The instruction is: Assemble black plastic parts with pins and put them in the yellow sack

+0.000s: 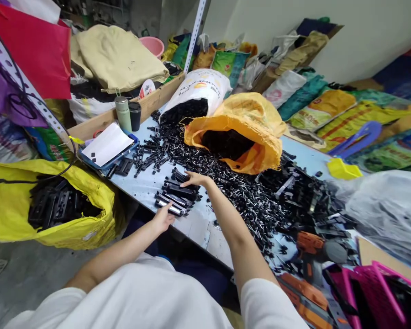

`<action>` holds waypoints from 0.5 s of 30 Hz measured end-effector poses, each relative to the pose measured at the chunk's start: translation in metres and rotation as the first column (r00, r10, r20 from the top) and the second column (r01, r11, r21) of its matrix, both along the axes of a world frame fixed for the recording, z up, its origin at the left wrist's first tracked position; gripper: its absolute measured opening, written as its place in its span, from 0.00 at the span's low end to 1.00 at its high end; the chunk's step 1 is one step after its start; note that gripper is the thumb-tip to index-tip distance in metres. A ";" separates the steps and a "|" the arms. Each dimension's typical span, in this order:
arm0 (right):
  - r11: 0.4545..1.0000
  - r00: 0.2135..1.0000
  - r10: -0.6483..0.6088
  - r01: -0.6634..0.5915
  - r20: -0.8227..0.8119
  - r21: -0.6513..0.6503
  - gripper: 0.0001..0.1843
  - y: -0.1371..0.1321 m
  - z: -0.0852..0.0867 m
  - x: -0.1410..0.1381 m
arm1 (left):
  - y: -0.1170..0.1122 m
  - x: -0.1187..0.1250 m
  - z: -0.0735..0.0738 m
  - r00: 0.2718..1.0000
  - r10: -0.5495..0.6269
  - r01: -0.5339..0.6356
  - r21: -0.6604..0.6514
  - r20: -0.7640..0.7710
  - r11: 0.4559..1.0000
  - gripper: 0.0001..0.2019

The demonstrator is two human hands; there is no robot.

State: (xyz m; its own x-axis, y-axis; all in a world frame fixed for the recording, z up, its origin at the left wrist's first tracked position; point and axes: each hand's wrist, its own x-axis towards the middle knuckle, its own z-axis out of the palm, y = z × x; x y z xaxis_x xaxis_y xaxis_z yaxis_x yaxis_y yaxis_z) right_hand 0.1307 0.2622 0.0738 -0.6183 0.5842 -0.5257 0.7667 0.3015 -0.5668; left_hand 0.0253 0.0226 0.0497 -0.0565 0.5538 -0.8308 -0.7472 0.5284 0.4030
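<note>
A row of long black plastic parts point(176, 192) lies side by side near the front edge of the table, some with shiny faces. My left hand point(162, 218) is at the near end of this row, its thumb and fingers apart and touching the closest part. Across the far end reaches my right hand point(196, 179), with thumb and forefinger stretched out over the parts. Neither hand is visibly closed round a part. Behind and right of the row spreads a heap of small black pieces with metal pins point(239, 194).
An orange sack point(267, 146) and a white sack point(205, 84) open onto the heap. A yellow bag point(99, 228) of black parts stands left of the table. Paper point(108, 144), a green bottle point(123, 114) and a black cup point(134, 116) stand back left. An orange-black power drill point(310, 244) lies right.
</note>
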 end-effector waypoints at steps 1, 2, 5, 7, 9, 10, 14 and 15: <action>0.999 1.000 -0.015 0.015 -0.004 -0.045 0.61 -0.005 -0.005 -0.003 | 0.007 0.001 0.001 1.000 0.025 -0.025 0.007 0.018 1.000 0.19; 0.997 1.000 -0.019 0.019 0.003 -0.080 0.60 -0.010 -0.010 -0.006 | 0.012 0.001 0.002 0.998 0.053 -0.054 0.022 0.034 0.998 0.18; 0.989 0.998 -0.033 0.040 0.047 -0.142 0.52 -0.027 -0.018 -0.002 | 0.016 0.000 0.003 0.986 0.167 -0.167 0.101 0.007 0.981 0.18; 0.979 0.997 -0.084 0.082 0.000 -0.188 0.50 -0.040 -0.020 0.007 | 0.013 0.001 0.001 0.974 0.228 -0.223 0.174 -0.010 0.959 0.19; 0.954 0.981 -0.161 0.127 -0.107 -0.271 0.49 -0.054 -0.021 0.017 | 0.008 0.005 -0.001 0.968 0.251 -0.249 0.256 0.027 0.934 0.20; 0.939 0.968 -0.200 0.145 -0.153 -0.312 0.50 -0.062 -0.021 0.022 | 0.005 0.007 -0.001 0.967 0.251 -0.255 0.290 0.052 0.922 0.21; 0.928 0.937 -0.270 0.191 -0.224 -0.321 0.54 -0.092 -0.008 0.027 | -0.009 0.005 0.009 0.964 0.237 -0.264 0.364 0.117 0.893 0.22; 0.941 0.936 -0.253 0.179 -0.246 -0.289 0.55 -0.098 0.001 0.022 | -0.014 -0.002 0.015 0.962 0.237 -0.270 0.373 0.132 0.887 0.22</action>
